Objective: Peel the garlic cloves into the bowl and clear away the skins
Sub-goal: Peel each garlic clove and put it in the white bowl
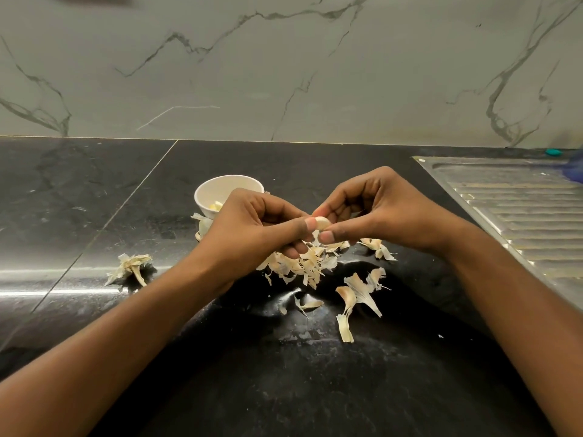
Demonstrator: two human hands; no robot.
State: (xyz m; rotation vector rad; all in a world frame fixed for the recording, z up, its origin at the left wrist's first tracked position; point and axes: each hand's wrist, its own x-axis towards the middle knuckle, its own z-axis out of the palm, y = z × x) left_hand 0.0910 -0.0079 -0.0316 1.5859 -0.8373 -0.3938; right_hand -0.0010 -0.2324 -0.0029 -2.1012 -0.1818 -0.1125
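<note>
Both hands pinch one clove point(321, 223) between them, just above the skins point(301, 263). The left hand point(262, 228) grips its left end with thumb and curled fingers, the right hand point(378, 209) its right end. Its long axis runs roughly left to right; the fingers hide its tip. The bowl point(205, 187) stands just beyond the left hand. The near counter point(284, 380) lies open. A drainer point(520, 212) bounds the right, and a wall point(284, 74) the far side.
</note>
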